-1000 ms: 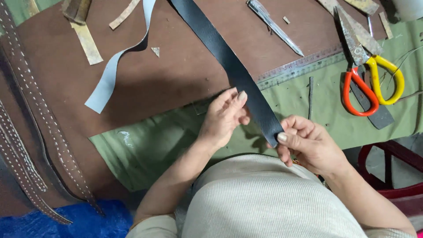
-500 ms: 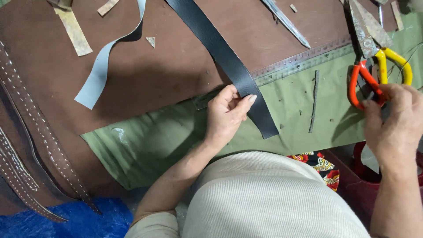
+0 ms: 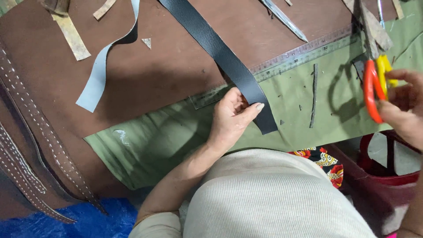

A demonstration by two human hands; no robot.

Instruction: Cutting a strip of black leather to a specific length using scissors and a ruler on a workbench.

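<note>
Black leather strap point(image 3: 220, 53) runs diagonally across the brown work surface point(image 3: 167, 75) and ends on the green cutting mat point(image 3: 176, 141), with its cut end just beyond the left hand point(image 3: 231, 117). That hand pinches the strap near its lower end, thumb lying across the top face and fingers curled under the edge. A metal ruler point(image 3: 282, 66) passes beneath the strap just above the grip, along the mat's upper border. Off to the right of the grip, well apart from it, the right hand point(image 3: 403, 110) is closed around the handles of a pair of scissors point(image 3: 374, 83) with red and yellow loops, blades pointing away from the body. Left of the grip, a pale grey strip point(image 3: 99, 75) curls over the brown surface, and stitched brown belts point(image 3: 31, 145) lie further out near the edge.
</note>
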